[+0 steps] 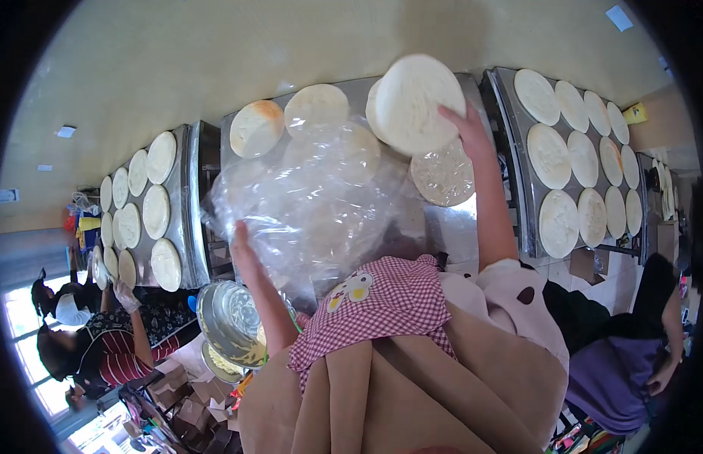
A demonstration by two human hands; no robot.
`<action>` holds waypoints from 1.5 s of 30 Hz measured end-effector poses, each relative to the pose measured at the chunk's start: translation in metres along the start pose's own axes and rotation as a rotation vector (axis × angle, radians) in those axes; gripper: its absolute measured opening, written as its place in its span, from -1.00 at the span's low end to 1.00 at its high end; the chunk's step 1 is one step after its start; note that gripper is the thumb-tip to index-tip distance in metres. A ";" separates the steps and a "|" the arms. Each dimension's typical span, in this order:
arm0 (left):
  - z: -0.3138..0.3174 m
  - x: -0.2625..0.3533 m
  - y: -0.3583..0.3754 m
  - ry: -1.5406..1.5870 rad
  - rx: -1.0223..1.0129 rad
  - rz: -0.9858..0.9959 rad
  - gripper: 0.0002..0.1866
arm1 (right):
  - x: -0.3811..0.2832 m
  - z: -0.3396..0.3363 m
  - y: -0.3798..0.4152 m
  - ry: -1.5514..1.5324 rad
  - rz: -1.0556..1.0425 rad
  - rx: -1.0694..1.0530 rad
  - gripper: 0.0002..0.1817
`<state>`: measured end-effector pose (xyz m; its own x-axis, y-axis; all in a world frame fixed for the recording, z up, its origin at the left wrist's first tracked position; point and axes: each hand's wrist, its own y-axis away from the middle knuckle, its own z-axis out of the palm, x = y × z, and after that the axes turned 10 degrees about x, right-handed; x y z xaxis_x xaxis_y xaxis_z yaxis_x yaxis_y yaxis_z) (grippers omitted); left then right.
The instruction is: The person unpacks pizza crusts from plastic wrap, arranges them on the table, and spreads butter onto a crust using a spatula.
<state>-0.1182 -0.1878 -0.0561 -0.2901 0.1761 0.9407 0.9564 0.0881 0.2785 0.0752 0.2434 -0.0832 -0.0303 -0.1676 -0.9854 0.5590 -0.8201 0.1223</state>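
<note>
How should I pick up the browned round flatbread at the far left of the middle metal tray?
Probably by its near rim. The browned round flatbread lies flat on the shiny metal tray, with a paler round flatbread close on its right and crinkled clear plastic sheet just below. Coming from the left or near edge, slide fingers under the rim and lift, supporting the disc underneath.

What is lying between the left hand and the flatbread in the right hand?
In the head view, a crumpled clear plastic sheet covers the metal table between the left hand and the flatbread in the right hand.
</note>
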 end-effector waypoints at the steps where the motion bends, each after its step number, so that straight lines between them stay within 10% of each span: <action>1: -0.008 0.001 -0.004 0.047 0.016 -0.038 -0.41 | 0.002 0.007 -0.016 0.214 -0.177 0.036 -0.39; 5: -0.027 0.007 -0.009 0.097 0.159 0.111 -0.37 | 0.046 0.023 -0.038 0.968 -0.762 -0.244 -0.30; 8: -0.055 0.010 -0.024 0.067 0.203 0.043 -0.30 | 0.096 -0.002 -0.025 1.030 -0.307 -0.243 -0.19; 12: -0.087 0.000 -0.036 0.172 0.231 0.002 -0.31 | 0.145 -0.046 0.041 1.539 0.078 0.591 -0.08; 18: -0.060 0.007 -0.029 0.189 0.335 0.088 -0.37 | 0.187 -0.105 0.065 0.942 0.256 0.658 -0.14; 21: -0.030 0.031 -0.013 0.153 0.385 0.147 -0.44 | 0.178 -0.116 0.064 0.273 0.288 0.488 -0.30; 31: 0.025 0.038 -0.004 0.029 0.157 0.606 -0.49 | -0.042 -0.103 0.124 -0.014 0.058 0.241 -0.52; 37: 0.095 0.058 0.032 -0.219 -0.415 0.893 -0.56 | -0.094 -0.031 0.096 0.524 -0.270 -0.199 -0.29; 40: 0.115 0.068 0.063 -0.089 -0.695 0.619 -0.61 | -0.120 0.045 0.075 0.792 -0.357 -0.694 -0.35; 45: 0.100 0.053 0.071 0.312 -0.748 0.412 -0.63 | -0.120 0.089 0.068 0.786 -0.380 -0.821 -0.40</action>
<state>-0.0690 -0.0738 -0.0057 -0.0024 -0.2304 0.9731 0.7860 -0.6020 -0.1406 0.0433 0.1593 0.0536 0.0464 0.6242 -0.7799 0.9944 -0.1030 -0.0233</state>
